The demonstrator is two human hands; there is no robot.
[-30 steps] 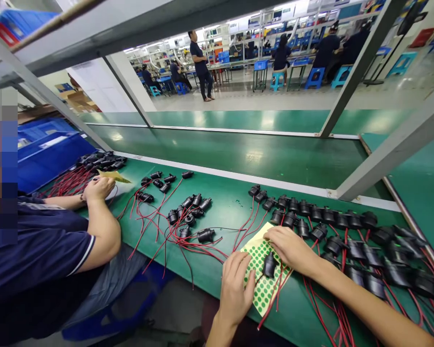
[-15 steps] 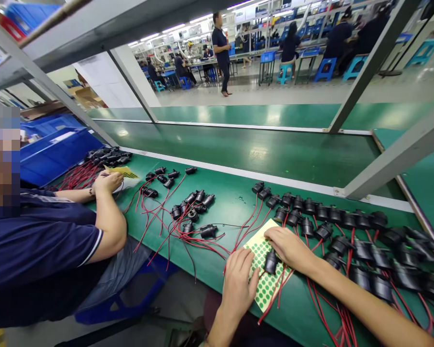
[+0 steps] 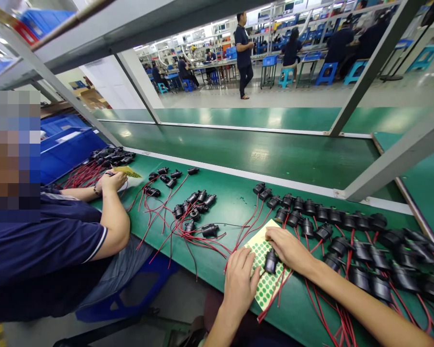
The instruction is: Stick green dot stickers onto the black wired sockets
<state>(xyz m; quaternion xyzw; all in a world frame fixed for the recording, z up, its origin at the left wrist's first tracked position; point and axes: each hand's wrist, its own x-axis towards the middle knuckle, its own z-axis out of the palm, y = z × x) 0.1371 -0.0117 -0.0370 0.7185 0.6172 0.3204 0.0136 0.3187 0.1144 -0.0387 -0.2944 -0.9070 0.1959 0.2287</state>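
Note:
A pale yellow sheet of round green stickers [image 3: 263,292] lies tilted on the green bench in front of me. On top of it rests a black stepped cylindrical part [image 3: 270,262], between my two hands. My left hand [image 3: 239,279] lies along the sheet's left edge, fingers stretched and thumb apart, near the part's wire. At the sheet's upper right, my right hand [image 3: 285,246] has its fingers bent and pressed together, tips down on the paper. Whatever sits under those fingertips is hidden. Red wires [image 3: 271,308] cross the sheet's lower right corner.
Rows of similar black parts [image 3: 349,220] with red wires fill the bench to the right. A looser cluster [image 3: 193,207] lies left of the sheet. A co-worker [image 3: 104,231] sits at left, holding another sticker sheet [image 3: 129,171]. Metal posts [image 3: 354,72] rise behind the bench.
My view has shifted slightly, so the co-worker and background sit a little further right. Both my hands, the sheet and the black part stay practically in place.

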